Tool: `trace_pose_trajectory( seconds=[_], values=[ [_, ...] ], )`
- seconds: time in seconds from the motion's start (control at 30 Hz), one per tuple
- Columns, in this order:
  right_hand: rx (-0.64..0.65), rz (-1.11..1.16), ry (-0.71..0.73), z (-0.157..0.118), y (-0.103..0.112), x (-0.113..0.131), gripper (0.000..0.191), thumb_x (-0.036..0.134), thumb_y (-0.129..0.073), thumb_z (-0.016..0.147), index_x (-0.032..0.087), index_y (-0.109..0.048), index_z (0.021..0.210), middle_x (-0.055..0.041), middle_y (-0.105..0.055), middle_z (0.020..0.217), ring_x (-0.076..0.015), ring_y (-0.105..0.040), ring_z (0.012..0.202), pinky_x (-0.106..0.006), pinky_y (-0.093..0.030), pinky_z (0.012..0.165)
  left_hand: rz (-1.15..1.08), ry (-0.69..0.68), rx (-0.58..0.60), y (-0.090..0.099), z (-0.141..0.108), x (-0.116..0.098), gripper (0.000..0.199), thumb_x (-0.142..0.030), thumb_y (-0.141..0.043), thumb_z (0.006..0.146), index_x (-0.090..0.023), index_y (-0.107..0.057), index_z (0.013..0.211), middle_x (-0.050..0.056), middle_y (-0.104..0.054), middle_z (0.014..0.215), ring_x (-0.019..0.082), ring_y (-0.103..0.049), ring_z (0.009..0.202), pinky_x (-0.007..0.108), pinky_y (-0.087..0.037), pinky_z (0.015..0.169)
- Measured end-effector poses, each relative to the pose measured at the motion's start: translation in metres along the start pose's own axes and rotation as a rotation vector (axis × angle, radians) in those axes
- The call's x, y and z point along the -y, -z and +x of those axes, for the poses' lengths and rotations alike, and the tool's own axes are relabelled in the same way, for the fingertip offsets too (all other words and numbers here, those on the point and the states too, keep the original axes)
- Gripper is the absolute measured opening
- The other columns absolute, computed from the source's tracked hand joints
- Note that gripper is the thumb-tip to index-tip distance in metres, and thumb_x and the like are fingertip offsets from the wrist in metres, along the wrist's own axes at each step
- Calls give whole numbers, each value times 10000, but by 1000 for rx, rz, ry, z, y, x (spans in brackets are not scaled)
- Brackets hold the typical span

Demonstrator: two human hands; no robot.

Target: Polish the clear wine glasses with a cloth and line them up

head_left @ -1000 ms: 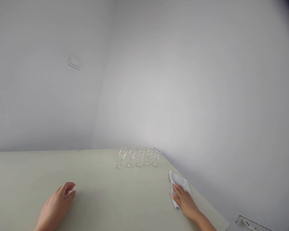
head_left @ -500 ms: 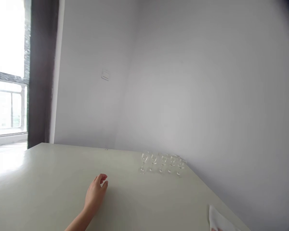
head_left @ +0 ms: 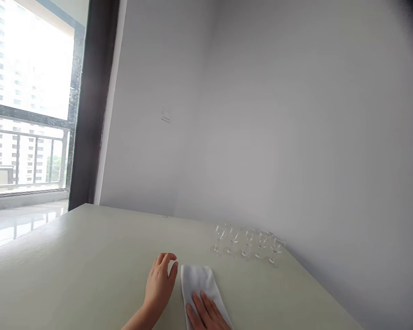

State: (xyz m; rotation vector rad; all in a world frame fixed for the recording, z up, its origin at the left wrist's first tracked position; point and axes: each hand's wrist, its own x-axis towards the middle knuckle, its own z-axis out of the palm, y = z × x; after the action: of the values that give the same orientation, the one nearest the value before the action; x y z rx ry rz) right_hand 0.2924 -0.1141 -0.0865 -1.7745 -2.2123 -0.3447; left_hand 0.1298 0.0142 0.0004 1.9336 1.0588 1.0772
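A folded white cloth (head_left: pixel 196 277) lies on the pale table, and my right hand (head_left: pixel 206 314) rests flat on top of it with the fingers stretched forward. Just left of the cloth is my left hand (head_left: pixel 161 282), holding nothing. Its fingers curve loosely, with a gap between thumb and forefinger. Several small clear stemmed glasses (head_left: pixel 249 237) stand upright in a row farther back on the right, apart from both hands.
The pale green table (head_left: pixel 99 270) reaches back to grey walls (head_left: pixel 261 114) that meet in a corner. A wall switch (head_left: pixel 166 115) is on the back wall. At left, a dark frame (head_left: pixel 92 105) borders a bright window and railing (head_left: pixel 27 135).
My right hand and the white cloth have come from the lower right edge to the middle, beside my left hand. The view has shifted a little to the left.
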Motion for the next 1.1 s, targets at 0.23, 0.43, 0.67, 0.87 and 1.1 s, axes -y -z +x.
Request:
trace_pose_trajectory(
  seconds=[0.23, 0.43, 0.67, 0.87, 1.1],
  values=[
    [153, 186, 1, 78, 13, 10, 664, 376, -518, 824, 178, -258, 1401, -129, -289, 1443, -323, -216, 1324, -471, -234, 1071, -189, 58, 152, -21, -11, -2, 324, -384, -380, 827, -244, -577, 1043, 34, -647, 1119, 184, -606, 1018, 281, -480, 854],
    [-171, 836, -282, 88, 35, 14, 330, 370, -613, 727, 206, -671, 1008, -64, -646, 1117, -275, -539, 1083, -384, -406, 936, -297, 165, 196, -23, -7, 4, 524, -483, -268, 861, -179, -487, 1227, 65, -526, 1308, 197, -447, 1229, 311, -379, 1007],
    [-660, 1126, -826, 79, 38, -35, 369, 425, -433, 814, 162, -579, 600, -6, -568, 564, -147, -519, 543, -237, -397, 483, 31, 111, 349, -40, -4, 4, 586, -412, -386, 807, -116, -424, 1311, 117, -382, 1410, 247, -331, 1304, 395, -250, 1083],
    [-740, 1166, -943, 76, 25, -54, 372, 470, -463, 757, 175, -531, 542, 32, -464, 484, -115, -400, 460, -223, -328, 430, 352, -13, 495, -64, 19, 5, 687, -316, -530, 673, -134, -412, 1326, 121, -250, 1467, 273, -145, 1365, 432, -69, 1118],
    [-591, 1116, -855, 77, 18, -53, 387, 500, -506, 734, 175, -537, 526, 44, -412, 451, -116, -360, 456, -236, -286, 447, 583, -105, 545, -51, 81, 32, 664, -495, -437, 783, -168, -354, 1355, 111, -206, 1489, 256, -122, 1371, 405, -82, 1115]
  ],
)
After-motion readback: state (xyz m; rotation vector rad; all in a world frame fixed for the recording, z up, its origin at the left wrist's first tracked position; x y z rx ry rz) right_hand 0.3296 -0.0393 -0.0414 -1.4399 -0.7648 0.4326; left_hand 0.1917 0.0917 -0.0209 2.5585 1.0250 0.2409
